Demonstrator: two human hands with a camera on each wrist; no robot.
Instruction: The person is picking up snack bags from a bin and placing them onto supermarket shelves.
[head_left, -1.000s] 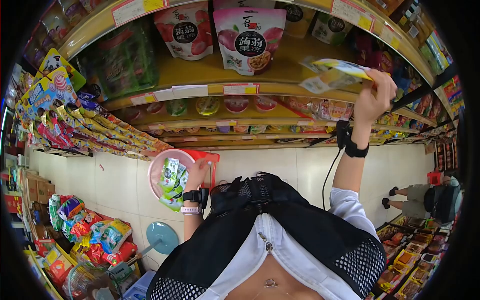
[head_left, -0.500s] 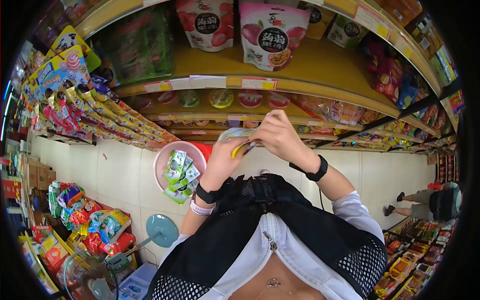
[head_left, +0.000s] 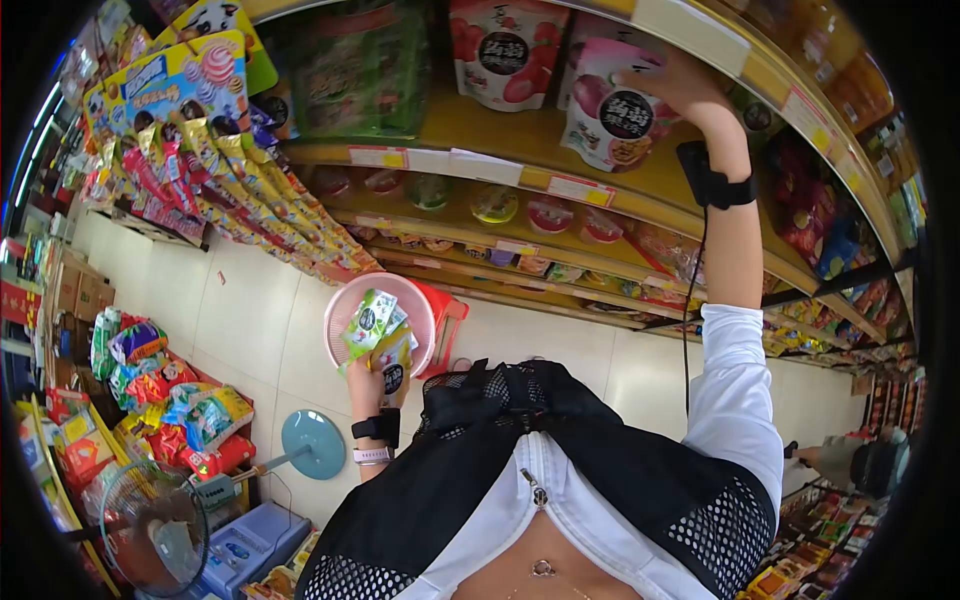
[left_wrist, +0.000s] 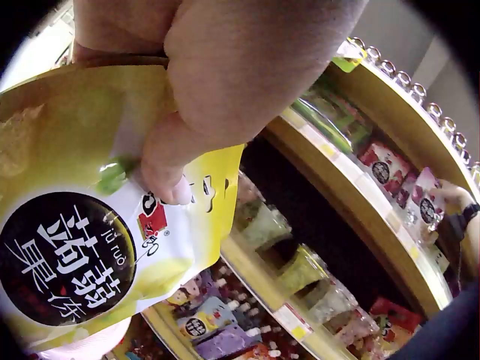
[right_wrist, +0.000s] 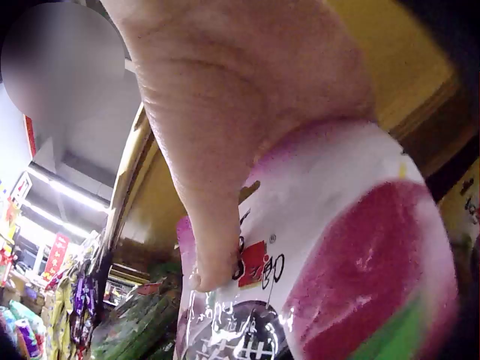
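On the wide yellow-brown shelf (head_left: 460, 125), a white stand-up pouch with purple-pink fruit prints and a black round label (head_left: 615, 110) stands near the front edge, and the person's right hand (head_left: 690, 88) grips it by its upper part. The right thumb lies across the pouch's front and the hand covers the top edge; the other fingers are hidden behind it, so how far they are curled cannot be told. On the same shelf, to the left of that pouch, stand a white pouch with red fruit prints (head_left: 508, 55) and, further left, a large dark-green transparent bag (head_left: 350, 75). Below the shelf and well apart from it, the left hand (head_left: 362, 385) pinches a yellow-and-white glossy pouch with a black round label (left_wrist: 67, 255) near its top, the thumb bent down onto the front face. This pouch is at the near rim of a round pink plastic basket (head_left: 333, 330), also below the shelf. Green-and-white pouches (head_left: 372, 315) show within the basket's outline; whether the left hand also holds them cannot be told. Clear-sided cups with coloured lids (head_left: 493, 204) sit in a row directly under the shelf.
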